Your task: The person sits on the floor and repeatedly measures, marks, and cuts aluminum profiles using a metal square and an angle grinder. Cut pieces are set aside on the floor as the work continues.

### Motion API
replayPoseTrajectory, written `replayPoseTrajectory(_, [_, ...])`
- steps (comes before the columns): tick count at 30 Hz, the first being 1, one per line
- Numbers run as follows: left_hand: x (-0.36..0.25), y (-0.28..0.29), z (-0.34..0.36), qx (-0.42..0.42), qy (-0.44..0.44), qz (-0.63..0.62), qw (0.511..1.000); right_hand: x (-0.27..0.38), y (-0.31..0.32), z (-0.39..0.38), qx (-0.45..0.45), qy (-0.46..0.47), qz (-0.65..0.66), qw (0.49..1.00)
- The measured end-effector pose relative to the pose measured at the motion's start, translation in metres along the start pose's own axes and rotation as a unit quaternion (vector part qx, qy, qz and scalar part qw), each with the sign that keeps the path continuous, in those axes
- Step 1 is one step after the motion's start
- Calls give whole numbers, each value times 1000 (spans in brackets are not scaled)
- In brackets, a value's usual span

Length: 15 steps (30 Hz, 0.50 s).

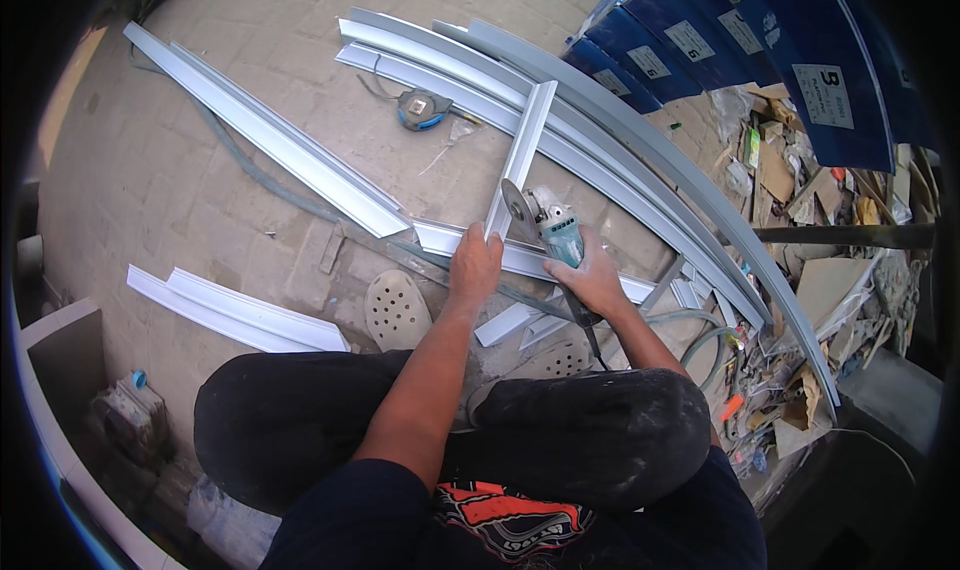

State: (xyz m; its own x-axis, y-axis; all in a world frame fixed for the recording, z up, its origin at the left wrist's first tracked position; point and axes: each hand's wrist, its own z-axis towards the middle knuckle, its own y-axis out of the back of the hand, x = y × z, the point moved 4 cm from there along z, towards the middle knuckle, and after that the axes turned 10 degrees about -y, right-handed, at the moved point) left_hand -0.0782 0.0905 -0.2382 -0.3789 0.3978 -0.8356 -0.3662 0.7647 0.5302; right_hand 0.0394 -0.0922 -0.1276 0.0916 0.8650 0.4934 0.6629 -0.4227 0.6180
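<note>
My left hand (475, 270) is closed round the near end of a short silvery metal profile (526, 140). The far end of that piece rests across the long profiles (610, 176). In my right hand (592, 276) is a teal angle grinder (562, 238), gripped by its body. Its cutting disc (517, 210) stands beside the short profile, close to my left fingers. Whether the disc touches the metal I cannot tell. A dark cord hangs from the grinder's rear. Another profile piece (434, 238) lies under my hands.
A tape measure (423, 110) lies beyond my left hand. More profiles (270, 135) and an offcut (235, 310) are on the paving at left, beside a grey hose (236, 150). At right, blue boxes (815, 70) stand near a scrap heap (800, 190). My clogs (397, 310) are close to the offcuts.
</note>
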Motion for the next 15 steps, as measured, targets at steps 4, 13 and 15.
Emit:
replayPoseTrajectory(4, [0,2,-1,-1,8,-6,1000,-2,-3,6,-23,33,-26,999])
replayPoseTrajectory(13, [0,-1,1,9,29,8,999,-8,2,18,-31,48,-47,997])
replayPoseTrajectory(15, [-1,0,0,5,24,11,1000,-8,2,18,-31,49,-48,997])
